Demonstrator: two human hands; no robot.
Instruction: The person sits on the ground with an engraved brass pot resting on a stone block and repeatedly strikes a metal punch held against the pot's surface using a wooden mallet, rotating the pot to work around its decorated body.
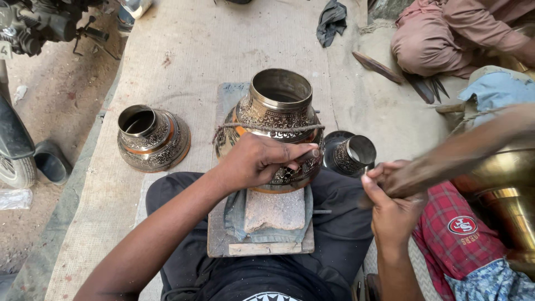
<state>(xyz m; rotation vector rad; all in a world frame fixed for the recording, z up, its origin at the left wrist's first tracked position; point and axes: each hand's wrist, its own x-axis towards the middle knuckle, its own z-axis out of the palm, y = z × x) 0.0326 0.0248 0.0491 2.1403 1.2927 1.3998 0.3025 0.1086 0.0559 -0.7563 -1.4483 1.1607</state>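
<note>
An engraved brass pot [277,114] with a rope around its shoulder rests tilted on a brick [273,210] wrapped in cloth, on a wooden board [218,234] between my legs. My left hand [257,160] lies on the pot's side and pinches a thin metal tool against the engraving. My right hand [392,205] is raised at the right and grips the end of a blurred wooden handle [473,146] that stretches up to the right.
A second engraved pot [151,137] stands at the left on the woven mat [195,50]. A smaller engraved vessel [351,154] lies behind my right hand. Large brass vessel [510,189] at right; another person [451,33] sits at top right. Dark rag [331,19], motorcycle [33,25].
</note>
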